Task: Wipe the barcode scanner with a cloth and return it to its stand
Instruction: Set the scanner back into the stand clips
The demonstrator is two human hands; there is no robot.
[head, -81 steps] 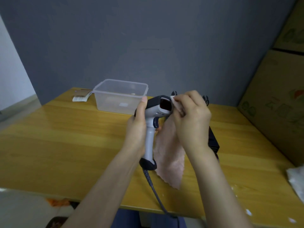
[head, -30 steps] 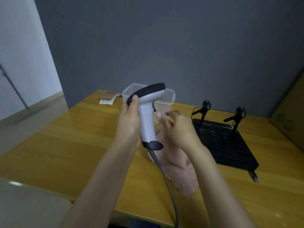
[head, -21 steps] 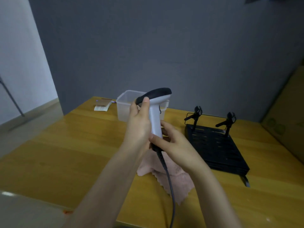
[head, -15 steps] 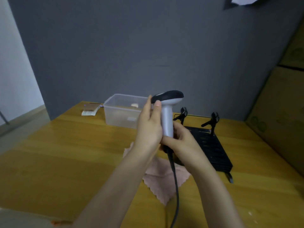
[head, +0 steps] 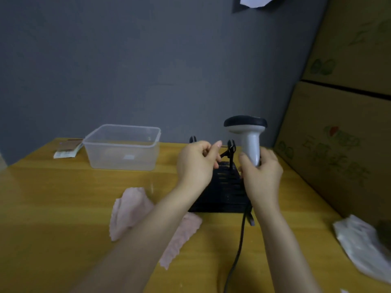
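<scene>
A grey wall backs your wooden table [head: 53,208]. Your right hand [head: 261,173] grips the handle of the barcode scanner [head: 247,136], upright above the black stand [head: 224,193]. Your left hand [head: 195,163] hovers beside it, fingers loosely curled and empty. The pink cloth [head: 131,210] lies crumpled under your left forearm.

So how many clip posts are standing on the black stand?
2. One clip post rises between the hands at the stand's far edge; the other peeks above the left hand, mostly hidden.
</scene>
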